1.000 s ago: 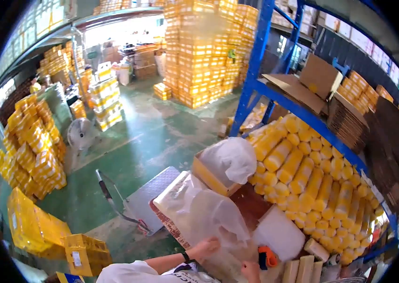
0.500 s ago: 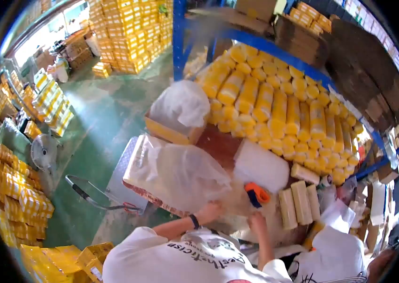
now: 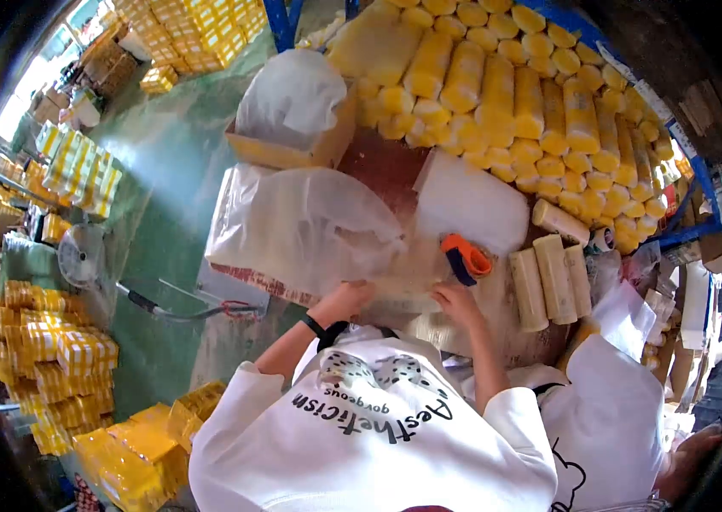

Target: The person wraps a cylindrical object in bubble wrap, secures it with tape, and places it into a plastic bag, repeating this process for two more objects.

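Note:
My left hand (image 3: 348, 300), with a dark band at the wrist, is closed on the near edge of a clear plastic bag (image 3: 402, 294). My right hand (image 3: 456, 303) pinches the same see-through plastic at its other side, so it stretches between both hands. Left of it lies a stack of translucent plastic bags (image 3: 292, 218), its top layer wrinkled. An orange and navy tape roll (image 3: 466, 259) lies just beyond my right hand. Behind that is a white stack of plastic sheets (image 3: 476, 205). Several cream-coloured rolls (image 3: 555, 277) lie to the right.
A cardboard box (image 3: 292, 145) holding a white bag stands at the back. Yellow-wrapped rolls (image 3: 497, 102) are piled behind the table. A co-worker's white sleeve (image 3: 612, 392) is close on my right. A trolley handle (image 3: 182, 311), fan (image 3: 82, 254) and taped yellow parcels (image 3: 135, 448) stand left.
The view has tilted down and nearer the table. My hands have come closer together, with the clear plastic held between them.

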Available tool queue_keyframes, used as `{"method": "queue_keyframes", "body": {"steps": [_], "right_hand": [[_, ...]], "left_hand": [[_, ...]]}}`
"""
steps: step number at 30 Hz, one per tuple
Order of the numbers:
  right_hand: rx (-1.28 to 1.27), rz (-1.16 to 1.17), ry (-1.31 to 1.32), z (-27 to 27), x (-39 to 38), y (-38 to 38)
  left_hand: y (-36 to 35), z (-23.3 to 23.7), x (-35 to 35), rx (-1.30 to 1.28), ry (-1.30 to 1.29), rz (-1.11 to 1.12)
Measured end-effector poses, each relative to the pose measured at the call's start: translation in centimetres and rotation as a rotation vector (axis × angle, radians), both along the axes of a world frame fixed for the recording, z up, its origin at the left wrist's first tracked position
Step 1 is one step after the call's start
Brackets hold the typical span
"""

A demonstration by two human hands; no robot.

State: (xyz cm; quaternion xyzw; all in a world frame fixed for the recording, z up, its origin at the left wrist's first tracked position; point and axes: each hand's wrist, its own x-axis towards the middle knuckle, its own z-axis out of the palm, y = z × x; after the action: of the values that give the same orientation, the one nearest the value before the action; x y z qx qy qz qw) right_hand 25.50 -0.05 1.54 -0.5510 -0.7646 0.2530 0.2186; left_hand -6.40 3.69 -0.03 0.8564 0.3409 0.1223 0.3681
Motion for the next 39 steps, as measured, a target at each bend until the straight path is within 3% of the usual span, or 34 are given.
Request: {"method": "queue_keyframes", "body": {"steps": [1, 4, 7, 10, 13, 15, 17, 19, 22, 25, 28, 31, 34, 39], "right_hand": [[-0.060, 0.011, 0.045, 0.0, 0.0, 0.2], [0.014, 0.020, -0.035, -0.7, 0.2, 0.0], [0.093, 0.038, -0.157, -2.0, 0.4, 0.8], [0.048, -0.044, -0.027, -2.7, 0.2, 1.2], [-0.399, -0.109, -0.059, 1.2, 0.0, 1.7], [-0.730, -0.366, 0.462, 0.9, 0.9, 1.5], [-0.676, -0.259, 0.397, 0.3, 2.5, 0.8], [-0.189, 0.198, -0.253, -0.3, 4.7, 1.2], [0.175, 0.300, 0.188, -3.7, 5.4, 1.5], [-0.237, 0.146, 0.009, -0.7, 4.8, 0.3], [-0.230, 0.117, -0.062, 0.2, 4.1, 0.4], [-0.223, 0.047, 0.134, -2.6, 3.8, 1.2], [-0.237, -0.039, 0.280, -5.5, 4.2, 1.6], [-0.224, -0.160, 0.345, -8.7, 3.9, 1.1]], "left_hand": [[-0.3, 0.1, 0.3, -0.068, 0.046, 0.086], [-0.6, -3.3, 0.8, 0.271, 0.005, 0.127], [1.1, -4.4, 1.2, 0.161, 0.099, 0.189], [1.3, -3.7, 1.1, 0.248, 0.129, 0.137], [0.7, -2.8, 0.2, 0.089, 0.048, 0.139], [-0.2, -0.9, -0.1, 0.164, 0.157, 0.090], [-1.6, -0.3, -0.4, 0.209, 0.276, 0.069], [-2.0, -0.3, -0.5, 0.252, 0.399, 0.077], [-1.9, 1.9, -1.4, 0.420, 0.212, 0.054], [-1.1, 3.3, -1.7, 0.484, 0.170, 0.070], [-0.5, 0.7, -0.6, 0.415, 0.180, 0.084], [-1.2, -0.5, 1.8, 0.345, 0.076, 0.058], [-0.5, -0.2, 2.6, 0.294, 0.249, 0.001], [1.0, -1.9, 1.8, 0.106, 0.128, 0.166]]}}
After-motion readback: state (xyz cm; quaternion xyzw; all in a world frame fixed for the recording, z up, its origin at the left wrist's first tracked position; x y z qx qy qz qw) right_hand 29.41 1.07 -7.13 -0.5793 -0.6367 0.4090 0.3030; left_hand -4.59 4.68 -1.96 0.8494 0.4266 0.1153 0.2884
